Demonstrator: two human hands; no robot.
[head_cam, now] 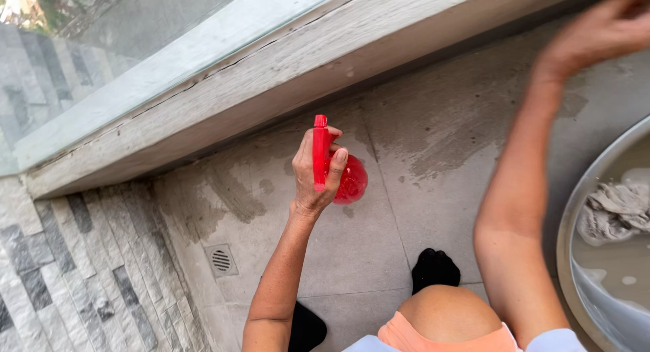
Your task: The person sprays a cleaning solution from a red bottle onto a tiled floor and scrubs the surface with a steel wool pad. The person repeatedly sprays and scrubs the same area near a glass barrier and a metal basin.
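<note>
Currently your left hand (315, 179) holds the red spray bottle (342, 172) upright above the tiled floor (379, 243), fingers wrapped around the neck and trigger, thumb along the side. Keep the wrist straight and the nozzle aimed away from you; the grip looks firm enough as it stands. The bottle has a translucent red round body and an opaque red spray head, and it sits roughly mid-frame, near the floor drain (221, 260). Your right hand (599, 30) is raised toward the concrete ledge (284, 74) at upper right; it is blurred, so its grip cannot be told. To the right, a metal basin (575, 223) holds murky water and a grey cloth (616, 213).
</note>
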